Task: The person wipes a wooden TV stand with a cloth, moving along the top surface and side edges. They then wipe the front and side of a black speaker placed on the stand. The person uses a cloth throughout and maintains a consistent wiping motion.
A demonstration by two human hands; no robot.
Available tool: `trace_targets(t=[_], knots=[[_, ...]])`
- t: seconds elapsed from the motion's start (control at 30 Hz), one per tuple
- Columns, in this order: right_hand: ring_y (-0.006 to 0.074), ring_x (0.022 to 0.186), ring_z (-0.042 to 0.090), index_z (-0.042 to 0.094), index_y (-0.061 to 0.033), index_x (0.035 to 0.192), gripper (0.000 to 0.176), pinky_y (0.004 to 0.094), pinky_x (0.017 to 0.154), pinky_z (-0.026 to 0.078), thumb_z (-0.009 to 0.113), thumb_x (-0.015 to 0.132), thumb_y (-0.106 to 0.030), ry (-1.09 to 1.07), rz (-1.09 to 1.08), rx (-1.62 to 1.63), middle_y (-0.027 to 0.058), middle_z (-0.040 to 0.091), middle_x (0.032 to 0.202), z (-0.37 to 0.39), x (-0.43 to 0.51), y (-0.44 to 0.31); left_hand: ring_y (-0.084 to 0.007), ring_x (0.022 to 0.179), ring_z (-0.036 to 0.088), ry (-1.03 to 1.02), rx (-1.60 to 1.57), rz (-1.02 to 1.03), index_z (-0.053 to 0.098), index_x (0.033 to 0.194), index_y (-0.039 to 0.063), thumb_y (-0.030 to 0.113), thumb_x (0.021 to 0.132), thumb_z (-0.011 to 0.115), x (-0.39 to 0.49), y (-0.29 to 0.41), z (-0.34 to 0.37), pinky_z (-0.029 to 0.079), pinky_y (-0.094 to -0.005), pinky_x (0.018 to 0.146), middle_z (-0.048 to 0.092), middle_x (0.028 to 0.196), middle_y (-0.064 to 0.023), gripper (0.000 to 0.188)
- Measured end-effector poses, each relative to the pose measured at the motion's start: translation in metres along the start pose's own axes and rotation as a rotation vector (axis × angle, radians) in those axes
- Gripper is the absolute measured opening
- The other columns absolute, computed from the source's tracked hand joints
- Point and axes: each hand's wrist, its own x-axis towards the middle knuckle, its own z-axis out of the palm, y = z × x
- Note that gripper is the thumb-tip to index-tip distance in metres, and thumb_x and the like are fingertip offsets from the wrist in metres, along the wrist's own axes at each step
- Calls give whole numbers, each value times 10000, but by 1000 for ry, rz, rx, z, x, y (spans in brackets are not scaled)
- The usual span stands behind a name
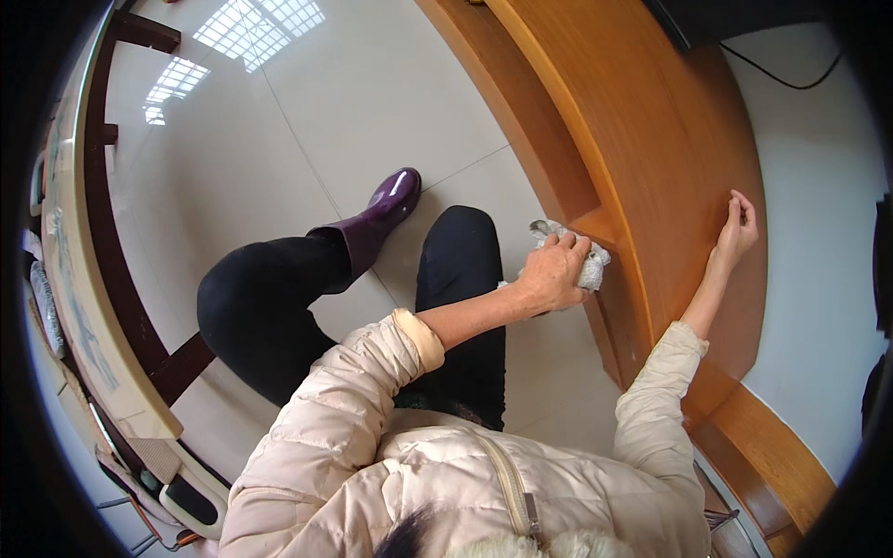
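My left hand (558,268) grips a crumpled, pale, textured cloth (594,270) against the front edge of an orange-brown wooden cabinet (663,160). The cloth bulges out around my fingers, near the corner of the cabinet's open front compartment. Farther right, my right hand (739,227) is over the far part of the cabinet top, its fingers loosely curled. Nothing shows in it. Whether it rests on the wood is unclear.
A black device (739,21) with a cable is at the cabinet's upper right. Below me are a tiled floor (279,160), my bent knees and a purple boot (384,216). A dark-framed table (84,279) stands at the left.
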Motion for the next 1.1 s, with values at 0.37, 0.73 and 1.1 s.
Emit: trace_targets(t=[0.37,0.73,1.1], knots=[[164,887,607,750,-68,976,119,313,808,486,668,937,-145,23,-198,-14,35,688,920,-4,-2,-4,-410,1083,550,113,15,628,576,1148,35,135,578,812,0,110,-82,489,-496,925,564,1141,-184,625],[241,835,587,733,-121,882,37,397,778,472,697,876,-119,163,-250,-205,21,650,819,-2,-5,-26,-387,1343,401,181,979,608,545,1302,91,423,679,846,114,120,-111,415,-565,968,496,1344,-141,767],[281,902,584,706,-137,846,32,428,793,428,701,836,-106,221,-259,-168,28,648,850,2,-3,-28,-378,1318,415,493,875,657,547,1216,23,397,839,754,343,169,-57,473,-598,934,524,1300,-177,570]])
